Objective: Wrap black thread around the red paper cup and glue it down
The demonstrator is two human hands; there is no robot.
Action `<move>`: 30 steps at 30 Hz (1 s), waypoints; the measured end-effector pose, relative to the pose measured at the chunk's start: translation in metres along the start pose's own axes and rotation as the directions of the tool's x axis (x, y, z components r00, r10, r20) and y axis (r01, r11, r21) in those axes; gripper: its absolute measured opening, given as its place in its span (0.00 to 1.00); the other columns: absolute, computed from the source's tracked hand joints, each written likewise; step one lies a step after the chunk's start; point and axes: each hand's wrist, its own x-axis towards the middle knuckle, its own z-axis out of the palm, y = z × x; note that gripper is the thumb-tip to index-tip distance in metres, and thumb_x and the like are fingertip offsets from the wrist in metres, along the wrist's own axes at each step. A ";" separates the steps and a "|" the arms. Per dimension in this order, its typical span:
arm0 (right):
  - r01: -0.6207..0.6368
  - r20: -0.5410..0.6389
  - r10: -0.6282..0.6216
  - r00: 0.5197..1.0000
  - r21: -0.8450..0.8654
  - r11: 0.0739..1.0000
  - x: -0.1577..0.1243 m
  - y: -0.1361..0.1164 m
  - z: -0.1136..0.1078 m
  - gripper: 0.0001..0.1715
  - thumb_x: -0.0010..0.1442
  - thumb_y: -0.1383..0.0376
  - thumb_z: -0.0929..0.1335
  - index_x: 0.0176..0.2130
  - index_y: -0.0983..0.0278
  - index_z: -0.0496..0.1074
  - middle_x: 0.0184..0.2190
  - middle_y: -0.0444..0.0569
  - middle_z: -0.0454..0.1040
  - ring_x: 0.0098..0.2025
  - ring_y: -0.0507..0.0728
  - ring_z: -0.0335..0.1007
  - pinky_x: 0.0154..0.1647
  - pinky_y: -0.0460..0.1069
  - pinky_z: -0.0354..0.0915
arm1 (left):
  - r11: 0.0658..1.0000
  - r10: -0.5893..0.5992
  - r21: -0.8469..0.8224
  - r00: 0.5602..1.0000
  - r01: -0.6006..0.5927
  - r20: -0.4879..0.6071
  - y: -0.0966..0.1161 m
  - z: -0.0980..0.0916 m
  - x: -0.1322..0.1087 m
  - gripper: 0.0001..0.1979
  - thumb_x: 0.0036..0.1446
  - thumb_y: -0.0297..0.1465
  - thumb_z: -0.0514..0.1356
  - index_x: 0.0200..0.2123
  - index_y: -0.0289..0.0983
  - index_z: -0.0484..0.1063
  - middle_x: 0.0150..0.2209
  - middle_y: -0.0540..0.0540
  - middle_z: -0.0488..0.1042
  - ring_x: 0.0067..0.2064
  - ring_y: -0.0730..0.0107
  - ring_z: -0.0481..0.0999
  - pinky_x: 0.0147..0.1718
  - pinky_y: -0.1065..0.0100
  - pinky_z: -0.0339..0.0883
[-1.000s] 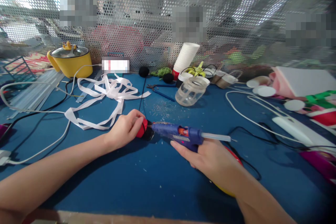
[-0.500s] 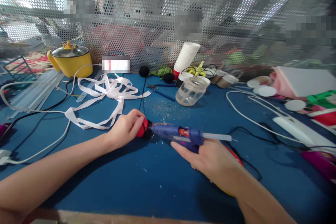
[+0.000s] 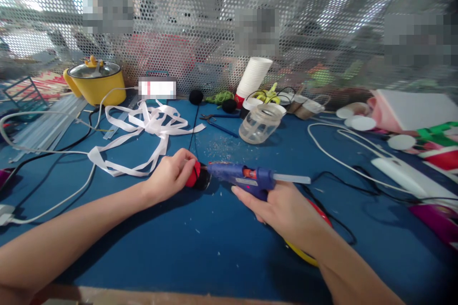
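Note:
My left hand (image 3: 175,171) is closed around a small red and black cup-shaped piece (image 3: 193,177), lying low over the blue table; part of the piece is hidden by the fingers. A black yarn strand runs from that piece to a black yarn ball (image 3: 196,97) at the back. In my right hand (image 3: 286,207) is a blue hot glue gun (image 3: 246,178), with a clear glue stick (image 3: 293,178) sticking out of its rear. The gun's nozzle points left and is at the black part of the piece; I cannot tell if it touches.
White ribbon (image 3: 153,124) lies in loops behind my left hand. A clear jar (image 3: 260,124), pliers (image 3: 220,121) and a stack of white cups (image 3: 255,78) stand or lie farther back. A yellow pot (image 3: 100,86) is back left, a white power strip (image 3: 397,176) at right.
The glue gun and my right hand have shifted slightly left and up, and the nozzle now shows at the black part. My left hand has stayed nearly still.

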 end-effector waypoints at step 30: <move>0.017 -0.037 -0.019 0.999 -0.066 0.998 -0.007 -0.004 -0.001 0.10 0.56 0.60 0.64 0.28 0.60 0.73 0.08 0.39 0.62 0.17 0.56 0.67 0.20 0.48 0.61 | 0.997 0.052 0.059 0.998 -0.051 -0.022 0.002 0.001 -0.002 0.10 0.60 0.31 0.47 0.36 0.35 0.65 0.21 0.51 0.70 0.20 0.75 0.66 0.21 0.75 0.58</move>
